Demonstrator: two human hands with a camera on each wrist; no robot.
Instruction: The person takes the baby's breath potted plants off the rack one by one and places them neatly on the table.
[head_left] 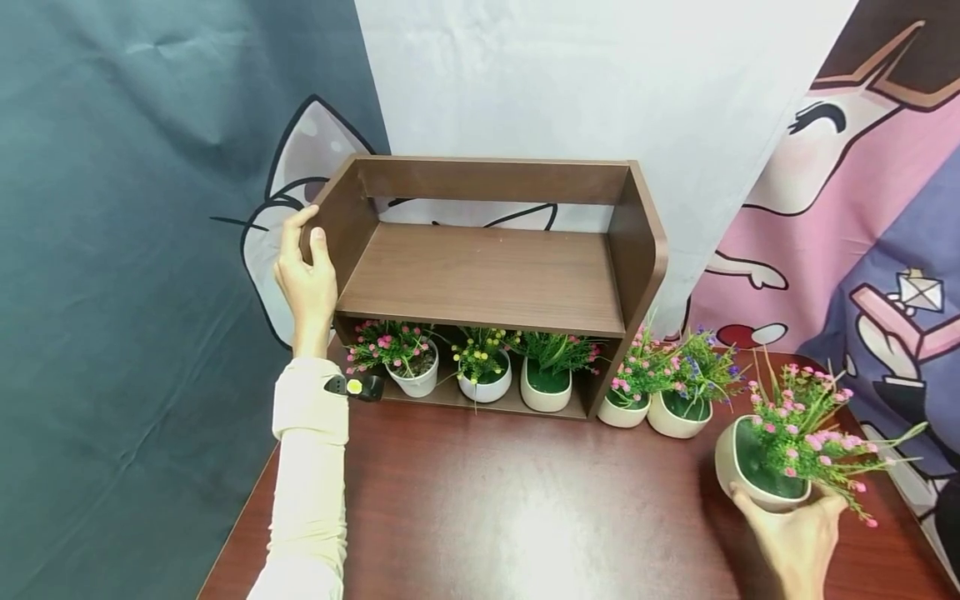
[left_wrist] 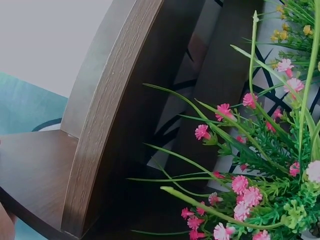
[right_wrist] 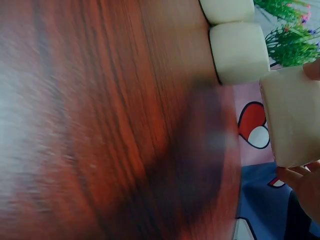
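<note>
My left hand (head_left: 307, 279) holds the left side panel of a brown two-tier wooden shelf (head_left: 480, 267), thumb and fingers on either side of its edge. In the left wrist view only a sliver of that hand shows, beside the shelf board (left_wrist: 35, 165). At the right, my right hand (head_left: 798, 533) grips a cream pot (head_left: 727, 458) of artificial pink flowers (head_left: 795, 408). The right wrist view has this pot (right_wrist: 292, 117) held off the table between thumb and fingers, a shadow on the tabletop beside it.
Several potted flowers, including a pink one (head_left: 415, 379), a yellow one (head_left: 487, 383) and a green one (head_left: 546, 392), stand in the lower tier. Pink (head_left: 624, 408) and blue-flowered (head_left: 678, 417) pots stand right of the shelf on the reddish table (head_left: 480, 500). Printed cloth (head_left: 817, 225) hangs behind.
</note>
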